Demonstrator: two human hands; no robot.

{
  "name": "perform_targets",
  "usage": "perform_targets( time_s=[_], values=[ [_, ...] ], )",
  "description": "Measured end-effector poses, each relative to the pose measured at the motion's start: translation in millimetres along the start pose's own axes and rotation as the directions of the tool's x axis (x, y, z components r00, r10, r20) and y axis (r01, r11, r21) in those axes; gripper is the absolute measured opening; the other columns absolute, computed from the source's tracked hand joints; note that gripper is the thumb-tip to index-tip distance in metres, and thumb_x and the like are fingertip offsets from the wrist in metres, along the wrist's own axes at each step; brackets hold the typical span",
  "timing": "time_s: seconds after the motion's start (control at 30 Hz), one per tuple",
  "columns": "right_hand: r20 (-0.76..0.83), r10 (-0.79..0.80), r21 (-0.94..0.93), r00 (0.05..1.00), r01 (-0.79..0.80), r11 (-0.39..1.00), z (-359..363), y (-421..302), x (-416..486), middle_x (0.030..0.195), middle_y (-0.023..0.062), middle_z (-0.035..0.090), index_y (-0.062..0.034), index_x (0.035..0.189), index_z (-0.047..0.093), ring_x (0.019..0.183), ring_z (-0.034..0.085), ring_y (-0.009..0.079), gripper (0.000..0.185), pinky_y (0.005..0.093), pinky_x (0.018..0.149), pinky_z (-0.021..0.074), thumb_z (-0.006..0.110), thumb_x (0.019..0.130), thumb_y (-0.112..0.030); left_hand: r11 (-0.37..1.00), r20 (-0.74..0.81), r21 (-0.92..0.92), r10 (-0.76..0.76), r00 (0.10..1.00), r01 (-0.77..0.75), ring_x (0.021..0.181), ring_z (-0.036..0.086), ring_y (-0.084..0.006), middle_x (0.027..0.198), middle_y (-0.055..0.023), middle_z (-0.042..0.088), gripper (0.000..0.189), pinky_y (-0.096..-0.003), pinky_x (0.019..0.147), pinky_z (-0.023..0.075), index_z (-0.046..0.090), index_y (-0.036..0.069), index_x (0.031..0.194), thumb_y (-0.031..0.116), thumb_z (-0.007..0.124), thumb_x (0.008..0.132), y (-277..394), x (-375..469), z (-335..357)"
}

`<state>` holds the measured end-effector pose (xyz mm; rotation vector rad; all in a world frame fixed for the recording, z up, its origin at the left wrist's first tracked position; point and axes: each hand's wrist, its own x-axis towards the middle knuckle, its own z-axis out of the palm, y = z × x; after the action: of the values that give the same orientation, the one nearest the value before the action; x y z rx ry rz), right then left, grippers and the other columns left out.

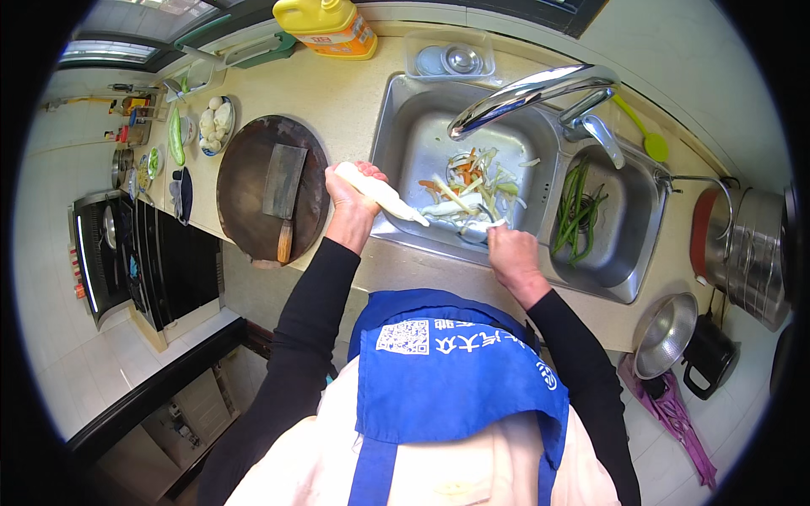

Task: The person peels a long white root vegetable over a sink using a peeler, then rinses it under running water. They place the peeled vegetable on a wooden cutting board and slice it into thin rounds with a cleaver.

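Observation:
A long, pale, peeled root vegetable (383,193), probably a white radish, is gripped in my left hand (350,202). Its tapered tip points down to the right, over the front rim of the larger sink basin (417,120). My right hand (516,256) is closed around a small tool (486,214), apparently a vegetable peeler, partly hidden by the fingers and blurred. The tool is apart from the vegetable's tip. Beneath both hands, orange, white and pale green peelings (471,183) lie heaped on the basin floor.
A cleaver (285,180) rests on the round chopping board (243,164) at left. The chrome faucet (531,95) arches over the sink. Long green beans (577,209) lie in the smaller basin. Beyond are a yellow jug (329,31), a plate of white vegetables (216,123) and a metal bowl (667,335).

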<state>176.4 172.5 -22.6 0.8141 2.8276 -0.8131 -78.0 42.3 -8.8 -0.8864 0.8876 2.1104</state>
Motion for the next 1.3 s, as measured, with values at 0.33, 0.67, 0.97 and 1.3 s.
perform_targets(
  time_s=[0.33, 0.67, 0.97, 1.3],
  values=[
    [0.49, -0.18, 0.864, 0.853, -0.503, -0.033, -8, -39, 14, 0.064, 0.0152, 0.066, 0.0012, 0.086, 0.062, 0.038, 0.049, 0.0131, 0.053, 0.0237, 0.036, 0.0357, 0.034, 0.105, -0.039, 0.924, 0.504, -0.19, -0.199, 0.841, 0.332, 0.068, 0.046, -0.0169, 0.071, -0.0036, 0.044, 0.055, -0.0308, 0.063, 0.0458, 0.043, 0.007, 0.079, 0.059, 0.043, 0.093, -24, 14, -12],
    [0.139, -0.027, 0.864, 0.99, -0.108, 0.493, 6, -47, 16, 0.056, 0.009, 0.063, 0.002, 0.081, 0.063, 0.042, 0.055, 0.0193, 0.048, 0.0353, 0.047, 0.0448, 0.04, 0.103, -0.034, 0.937, 0.212, 0.169, -0.337, 0.917, 0.305, 0.074, 0.054, -0.0208, 0.075, -0.005, 0.05, 0.087, -0.0429, 0.079, 0.0511, 0.056, 0.005, 0.103, 0.08, 0.017, 0.083, -26, 7, -12],
    [0.001, 0.194, 0.465, 0.981, -0.172, 0.868, 15, -8, 13, 0.068, 0.0252, 0.062, 0.0038, 0.079, 0.063, 0.07, 0.062, 0.0436, 0.042, 0.0494, 0.064, 0.0476, 0.043, 0.1, -0.027, 0.94, 0.027, 0.056, -0.338, 0.941, 0.336, 0.06, 0.047, -0.0184, 0.066, -0.003, 0.045, 0.077, -0.0353, 0.06, 0.0447, 0.046, 0.008, 0.078, 0.075, 0.011, 0.09, -24, 15, -21],
    [0.163, 0.077, 0.363, 0.984, -0.132, 0.922, 10, -50, 22, 0.076, 0.0275, 0.064, 0.0028, 0.084, 0.064, 0.076, 0.063, 0.0462, 0.045, 0.0532, 0.072, 0.049, 0.04, 0.101, -0.031, 0.959, 0.094, 0.116, -0.271, 0.958, 0.259, 0.058, 0.043, -0.0175, 0.065, -0.0026, 0.043, 0.069, -0.0345, 0.058, 0.041, 0.045, 0.009, 0.077, 0.069, 0.016, 0.095, -32, 8, -10]
  ],
)
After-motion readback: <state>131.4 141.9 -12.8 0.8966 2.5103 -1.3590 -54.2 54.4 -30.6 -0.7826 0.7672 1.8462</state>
